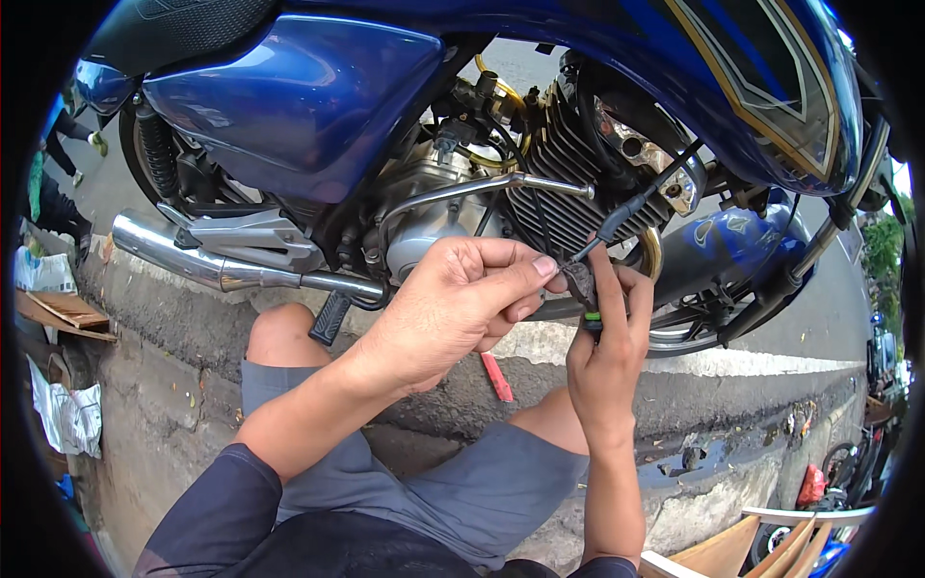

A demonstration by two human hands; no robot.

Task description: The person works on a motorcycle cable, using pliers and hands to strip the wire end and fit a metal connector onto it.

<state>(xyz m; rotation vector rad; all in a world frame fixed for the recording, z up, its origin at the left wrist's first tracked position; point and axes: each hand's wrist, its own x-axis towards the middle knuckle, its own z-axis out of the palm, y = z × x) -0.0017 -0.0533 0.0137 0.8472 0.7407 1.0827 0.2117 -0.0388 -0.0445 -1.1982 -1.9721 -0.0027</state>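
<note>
My left hand (pixel 453 294) is closed in a pinch at the thin tip of a black cable (pixel 631 205), which comes down from the motorcycle's engine and has a thicker rubber sleeve near its end. Whatever else lies between the left fingertips is too small to make out. My right hand (pixel 614 352) is closed around a small black object with a bright green band (pixel 592 316), whose kind I cannot tell. A dark, rough-looking piece (pixel 579 284) sits just above it, between the two hands. The right fingers also rise beside the cable's end.
The blue motorcycle (pixel 289 96) stands across the top, with its finned engine (pixel 554 183), chrome exhaust (pixel 173 249) and kick lever (pixel 462 193) close to my hands. A red strip (pixel 496 377) lies on the ground. Wooden boards (pixel 718 549) stand at lower right; people are at far left.
</note>
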